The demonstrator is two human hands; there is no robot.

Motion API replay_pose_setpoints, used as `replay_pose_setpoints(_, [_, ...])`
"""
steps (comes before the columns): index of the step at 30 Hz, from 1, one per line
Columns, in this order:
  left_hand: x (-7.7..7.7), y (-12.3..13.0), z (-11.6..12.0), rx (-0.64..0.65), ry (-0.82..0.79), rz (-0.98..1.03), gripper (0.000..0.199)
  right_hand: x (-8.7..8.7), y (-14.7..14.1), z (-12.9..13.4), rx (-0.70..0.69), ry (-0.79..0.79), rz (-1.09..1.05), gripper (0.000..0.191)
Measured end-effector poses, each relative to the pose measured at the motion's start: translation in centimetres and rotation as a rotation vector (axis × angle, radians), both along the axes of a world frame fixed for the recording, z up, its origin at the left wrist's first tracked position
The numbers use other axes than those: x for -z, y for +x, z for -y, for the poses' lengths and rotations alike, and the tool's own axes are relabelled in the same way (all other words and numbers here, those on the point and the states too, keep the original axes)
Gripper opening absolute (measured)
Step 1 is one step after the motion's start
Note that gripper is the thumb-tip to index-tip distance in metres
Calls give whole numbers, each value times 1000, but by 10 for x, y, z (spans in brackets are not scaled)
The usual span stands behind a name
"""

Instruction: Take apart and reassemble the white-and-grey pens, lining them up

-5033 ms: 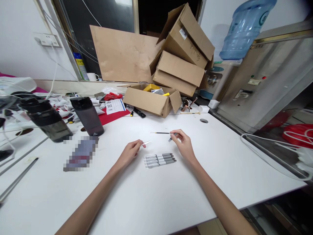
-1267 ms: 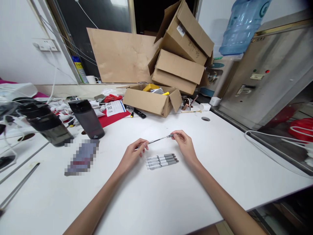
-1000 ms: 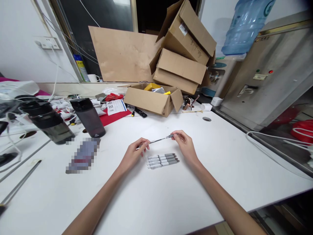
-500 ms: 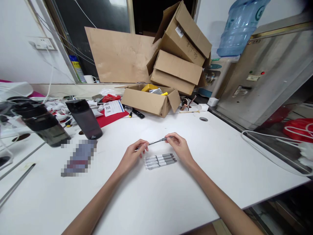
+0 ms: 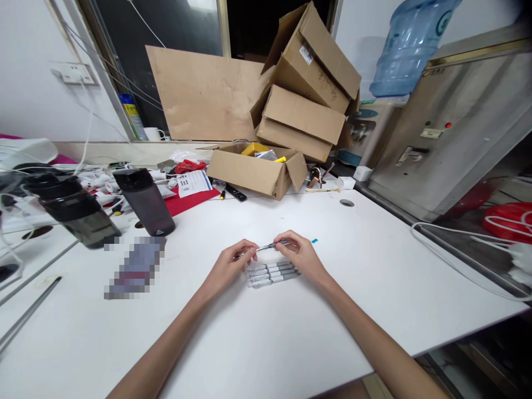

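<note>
Between my two hands a slim pen (image 5: pixel 266 247) is held just above the white table (image 5: pixel 233 343). The fingers of my left hand (image 5: pixel 233 262) pinch its left part. My right hand (image 5: pixel 300 256) is closed on its darker right part. Directly below lie several white and grey pens (image 5: pixel 272 274) side by side in a row, their right ends partly hidden by my right hand. A small blue strip (image 5: pixel 315 240) shows just beyond the right hand; what it belongs to is unclear.
Two dark bottles (image 5: pixel 145 202) (image 5: pixel 77 213) and a blurred flat object (image 5: pixel 137 269) stand or lie at the left. An open cardboard box (image 5: pixel 245 169) is at the back. A grey rod (image 5: pixel 31 313) lies at the left edge.
Both hands have shifted slightly, with my right hand lower and closer to my left. The pen sits lower. The blue strip has come into view beside my right hand.
</note>
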State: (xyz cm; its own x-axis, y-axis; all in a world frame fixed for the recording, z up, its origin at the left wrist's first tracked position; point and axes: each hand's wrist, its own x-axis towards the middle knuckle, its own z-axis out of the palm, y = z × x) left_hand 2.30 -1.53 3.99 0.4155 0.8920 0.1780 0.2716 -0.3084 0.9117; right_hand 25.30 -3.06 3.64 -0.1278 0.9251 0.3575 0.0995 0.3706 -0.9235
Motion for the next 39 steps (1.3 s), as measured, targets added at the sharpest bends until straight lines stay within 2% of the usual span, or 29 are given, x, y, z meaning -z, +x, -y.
replay_pose_setpoints(6, [-4, 1, 1, 16, 11, -16, 34, 3, 0, 1, -8, -128, 1, 28])
replay_pose_setpoints(12, [-3, -1, -1, -2, -17, 0, 36, 1, 0, 1, -17, -71, 16, 27])
replay_pose_setpoints(17, [-4, 1, 0, 19, -16, -27, 36, 0, 1, 2, -21, -160, 31, 31])
replay_pose_setpoints(22, [-3, 0, -1, -1, -15, 4, 36, -4, 2, 2, 7, -16, 73, 24])
replay_pose_setpoints(27, [-1, -2, -3, 11, -2, -3, 34, -4, 1, 4, -26, -114, 102, 30])
replay_pose_setpoints(32, [0, -2, -3, -3, -22, 5, 33, -7, 1, 5, 5, 1, 139, 22])
replay_pose_setpoints(39, [0, 2, 1, 6, -7, 12, 31, -7, 1, 8, -10, -147, 94, 32])
